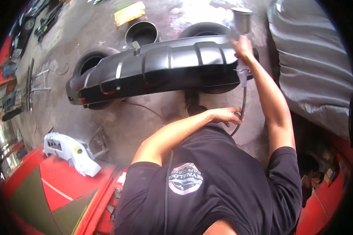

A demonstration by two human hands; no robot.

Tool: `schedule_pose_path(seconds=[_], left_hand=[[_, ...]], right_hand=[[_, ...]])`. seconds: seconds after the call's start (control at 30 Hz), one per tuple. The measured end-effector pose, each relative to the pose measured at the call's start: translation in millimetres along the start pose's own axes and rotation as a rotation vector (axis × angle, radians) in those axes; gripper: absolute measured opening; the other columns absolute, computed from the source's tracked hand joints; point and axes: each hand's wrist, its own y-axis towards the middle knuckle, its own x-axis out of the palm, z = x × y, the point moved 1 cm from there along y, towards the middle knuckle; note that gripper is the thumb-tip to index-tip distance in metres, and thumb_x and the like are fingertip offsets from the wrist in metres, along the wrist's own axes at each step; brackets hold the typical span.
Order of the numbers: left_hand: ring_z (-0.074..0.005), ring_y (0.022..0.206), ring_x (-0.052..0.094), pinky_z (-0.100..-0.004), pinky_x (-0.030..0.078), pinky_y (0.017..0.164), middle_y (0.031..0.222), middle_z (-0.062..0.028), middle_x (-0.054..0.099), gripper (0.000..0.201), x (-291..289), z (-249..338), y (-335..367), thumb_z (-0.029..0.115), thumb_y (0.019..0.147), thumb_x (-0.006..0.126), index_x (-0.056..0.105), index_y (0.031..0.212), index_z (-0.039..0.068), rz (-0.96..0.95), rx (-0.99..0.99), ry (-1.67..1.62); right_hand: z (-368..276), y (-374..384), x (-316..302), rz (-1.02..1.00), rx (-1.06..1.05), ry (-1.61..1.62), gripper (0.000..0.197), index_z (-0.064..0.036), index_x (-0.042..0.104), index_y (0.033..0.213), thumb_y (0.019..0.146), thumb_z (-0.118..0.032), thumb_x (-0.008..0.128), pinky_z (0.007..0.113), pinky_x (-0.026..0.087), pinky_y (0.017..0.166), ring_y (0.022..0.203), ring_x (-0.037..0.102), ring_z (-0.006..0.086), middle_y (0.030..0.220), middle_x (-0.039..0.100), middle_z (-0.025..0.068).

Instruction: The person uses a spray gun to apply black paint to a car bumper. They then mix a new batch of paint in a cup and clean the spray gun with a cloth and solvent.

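My right hand [244, 49] grips a spray gun whose metal cup [242, 21] stands upright above the fingers. A crumpled whitish wrap [242, 72] hangs below that hand. The gun's body is blurred and partly hidden by the hand. From it a dark air hose [244, 102] runs down to my left hand [226, 115], whose fingers curl around it in front of my waist. Close by the gun is the right end of a long, satin-black ribbed car part [168, 64], which looks like a bumper piece. It lies across tires [91, 62].
A dark round bucket-like container [142, 35] and a yellow sheet [129, 13] are beyond the black part. At right stands something large under a grey cover [312, 66]. A light grey car part [72, 152] rests on a red panel [27, 188] at lower left.
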Motion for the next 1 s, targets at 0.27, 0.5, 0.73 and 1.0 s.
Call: schedule_pose_path(seconds=[0.27, 0.5, 0.73, 1.0], left_hand=[[-0.0213, 0.140, 0.052, -0.0434, 0.052, 0.107, 0.155, -0.0127, 0.051, 0.068, -25, -40, -88, 0.023, 0.098, 0.070, 0.039, 0.157, 0.006, 0.315, 0.046, -0.226], [-0.0288, 0.142, 0.051, -0.0431, 0.052, 0.108, 0.154, -0.0165, 0.050, 0.063, -32, -68, -115, 0.023, 0.101, 0.066, 0.041, 0.155, 0.002, 0.432, 0.042, -0.316], [-0.0234, 0.144, 0.049, -0.0376, 0.048, 0.109, 0.155, -0.0107, 0.052, 0.063, -20, -45, -42, 0.022, 0.099, 0.067, 0.044, 0.156, 0.006, 0.075, 0.042, 0.065], [-0.0258, 0.148, 0.044, -0.0385, 0.032, 0.124, 0.157, -0.0133, 0.055, 0.079, 17, 2, 24, 0.028, 0.098, 0.070, 0.032, 0.164, 0.005, -0.003, -0.002, 0.113]], right_hand=[[-198, -64, 165, -0.354, -0.396, 0.072, 0.028, -0.0029, 0.075, 0.103, 0.088, -0.027, 0.074, 0.048, 0.060, 0.086, 0.098, 0.076, 0.0358, 0.101, 0.077, 0.0201], [-253, -112, 160, -0.661, -0.436, 0.627, 0.040, 0.0028, 0.073, 0.110, 0.094, -0.033, 0.078, 0.041, 0.059, 0.052, 0.062, 0.073, 0.0236, 0.083, 0.073, 0.0152], [-132, -47, 76, -0.321, -0.293, 0.333, 0.038, 0.0026, 0.074, 0.101, 0.095, -0.034, 0.078, 0.040, 0.057, 0.057, 0.064, 0.069, 0.0210, 0.079, 0.073, 0.0134], [77, 38, -69, 0.060, 0.051, 0.137, 0.043, 0.0046, 0.070, 0.086, 0.098, -0.036, 0.076, 0.036, 0.054, 0.047, 0.054, 0.065, 0.0189, 0.072, 0.067, 0.0089]])
